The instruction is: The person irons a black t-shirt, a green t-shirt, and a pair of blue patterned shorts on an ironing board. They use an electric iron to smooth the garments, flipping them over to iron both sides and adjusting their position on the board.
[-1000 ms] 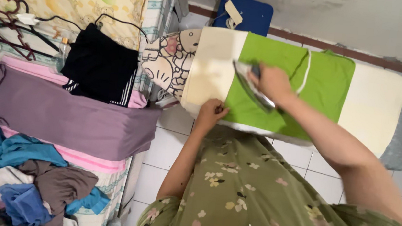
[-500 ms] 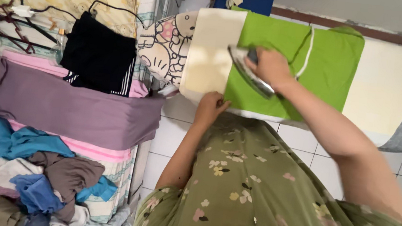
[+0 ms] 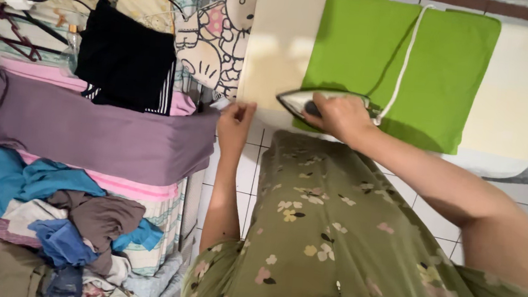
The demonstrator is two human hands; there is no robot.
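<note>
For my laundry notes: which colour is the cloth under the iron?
Bright green, plain; the cloth under the iron shows best in the head view.

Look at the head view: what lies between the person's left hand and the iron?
A bare strip of the cream board cover at its near edge; nothing else separates the left hand from the iron, which the right hand grips.

An ironing board (image 3: 527,96) runs across the top of the frame, a spread cloth (image 3: 376,56) lying on it. At the board's near edge, centre frame, the iron (image 3: 310,101) sits on the cloth. Left of the board lies a bed (image 3: 169,223) with hangers (image 3: 5,20) in the upper left, a folded sheet (image 3: 91,135) mid-left, and a clothes heap (image 3: 56,232) at lower left.
</note>
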